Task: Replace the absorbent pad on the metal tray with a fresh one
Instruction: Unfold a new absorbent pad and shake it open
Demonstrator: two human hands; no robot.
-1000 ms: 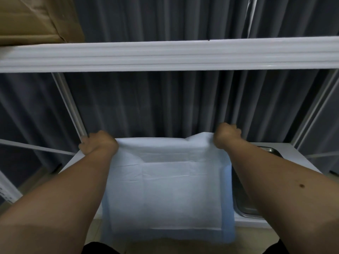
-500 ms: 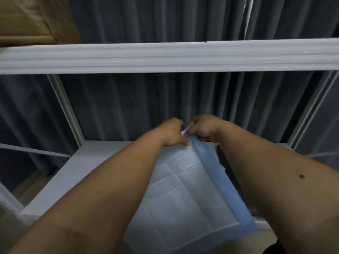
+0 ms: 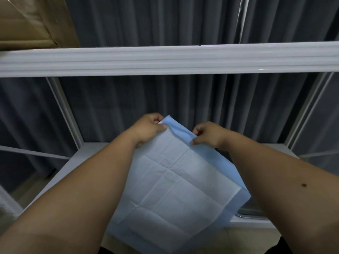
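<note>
Left hand (image 3: 148,129): fingers curled, thumb on top, pinching the far corner of the absorbent pad (image 3: 170,189).
Right hand (image 3: 207,135): fingers curled, thumb and forefinger pinching the blue edge of the pad, just to the right of the left hand's grip and slightly nearer the person.
Pad between the grips: a short stretch of the blue border runs from one pinch to the other, slightly puckered.
Pad below the grips: the white quilted face is turned upward, creased into squares; the sheet slopes down from both hands toward the person, its near corner past the shelf's front edge.
Blue border: runs down from the right hand's pinch along the pad's right side.
Metal tray (image 3: 244,214): below the right forearm, mostly hidden; only a strip of rim shows beside the pad's right corner.
White shelf (image 3: 73,165): lies under the pad and both forearms.
</note>
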